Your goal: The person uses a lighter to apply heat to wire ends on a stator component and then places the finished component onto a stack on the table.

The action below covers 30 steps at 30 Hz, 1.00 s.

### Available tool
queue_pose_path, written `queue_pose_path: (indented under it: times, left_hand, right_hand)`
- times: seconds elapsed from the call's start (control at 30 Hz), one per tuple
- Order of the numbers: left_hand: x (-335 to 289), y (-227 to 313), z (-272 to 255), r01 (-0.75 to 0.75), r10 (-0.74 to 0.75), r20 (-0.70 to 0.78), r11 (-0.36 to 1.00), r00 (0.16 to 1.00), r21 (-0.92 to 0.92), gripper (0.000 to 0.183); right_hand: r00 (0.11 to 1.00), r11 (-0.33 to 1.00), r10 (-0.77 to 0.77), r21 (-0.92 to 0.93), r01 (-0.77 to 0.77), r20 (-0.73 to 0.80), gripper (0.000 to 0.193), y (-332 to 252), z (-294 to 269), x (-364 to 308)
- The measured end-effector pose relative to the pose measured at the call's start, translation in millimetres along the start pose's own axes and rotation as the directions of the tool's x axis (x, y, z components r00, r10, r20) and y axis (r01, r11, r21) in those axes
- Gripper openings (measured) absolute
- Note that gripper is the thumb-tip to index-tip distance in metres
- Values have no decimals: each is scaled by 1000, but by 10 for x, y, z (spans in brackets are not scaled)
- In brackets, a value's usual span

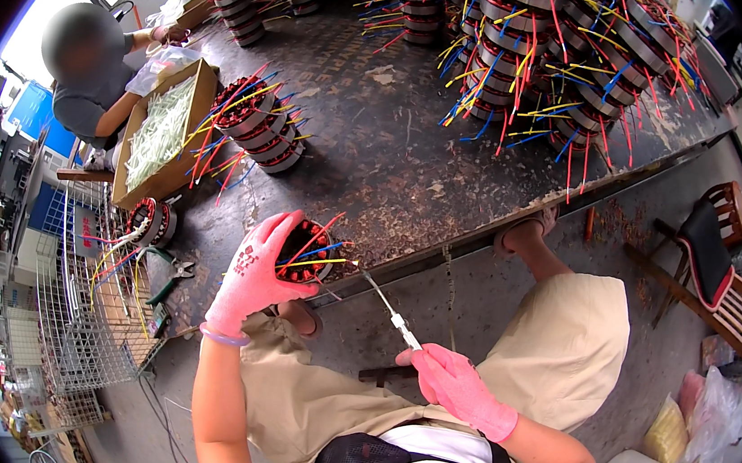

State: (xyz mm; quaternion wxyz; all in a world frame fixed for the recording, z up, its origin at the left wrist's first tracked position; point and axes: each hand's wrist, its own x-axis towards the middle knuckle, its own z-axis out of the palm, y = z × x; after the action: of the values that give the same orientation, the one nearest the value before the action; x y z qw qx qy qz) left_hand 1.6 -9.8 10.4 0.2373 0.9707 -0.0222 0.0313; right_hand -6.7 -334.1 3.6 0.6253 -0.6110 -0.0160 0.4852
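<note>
My left hand (249, 275), in a pink glove, is wrapped round the side of a motor stator (294, 270) at the table's front edge. Red, blue and yellow wires stick out of the stator toward the right. In my right hand (464, 393), also gloved in pink, is a slim tool with a white handle (403, 329) and a thin metal shaft. The shaft's tip lies at or close to the end of a yellow wire; whether they touch I cannot tell. Left of my left hand lie green-handled pliers (172, 281) and another wired stator (153, 223).
A cardboard box (200, 110) of short white tubes stands at the left, beside a stator stack (272, 142). Tall stacks of wired stators (508, 43) fill the table's far side. A co-worker (87, 98) sits at far left. Wire racks (77, 318) and a wooden chair (724, 309) flank the table (355, 121).
</note>
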Motion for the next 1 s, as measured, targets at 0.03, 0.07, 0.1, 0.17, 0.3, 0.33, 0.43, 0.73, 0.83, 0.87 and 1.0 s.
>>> queue_pose_path:
  times: [0.03,0.07,0.1,0.17,0.3,0.33,0.43,0.73,0.83,0.87,1.0]
  left_hand:
    - [-1,-3,0,2,-1,1,1000,1000,-2,98]
    - [2,0,-5,5,-5,2,1000,1000,1,98]
    - [5,4,-9,9,-9,4,1000,1000,4,98]
    - [2,4,-8,12,-12,5,1000,1000,5,99]
    - [0,-17,10,3,-3,2,1000,1000,5,99]
    - [-1,-23,12,2,-2,2,1000,1000,6,99]
    - [2,-15,14,-2,2,-7,1000,1000,7,99]
    - [0,-31,12,-9,9,-4,1000,1000,6,100]
    - [-3,-36,16,-16,16,-10,1000,1000,9,101]
    - [-4,-35,17,-14,14,-9,1000,1000,5,101]
    - [-4,-37,17,-17,17,-7,1000,1000,2,101]
  right_hand:
    - [1000,1000,7,20,-7,3,29,2,-1,-4]
    - [1000,999,14,41,-14,7,29,3,-1,-5]
    - [1000,999,21,31,-21,4,29,-13,1,-6]
    - [999,999,36,12,-36,0,30,-51,4,-11]
    - [1000,1000,12,17,-12,-6,30,-9,7,-5]
    - [1000,1000,13,14,-13,-10,30,-2,6,-5]
    - [1000,1000,12,14,-12,-11,30,4,1,0]
    - [1000,1000,12,8,-12,-8,30,-23,9,-7]
    - [1000,1000,12,3,-12,-11,29,-2,1,-4]
    - [1000,1000,9,-4,-9,-13,29,0,-1,-3]
    - [1000,1000,20,11,-20,-12,29,-14,6,-2]
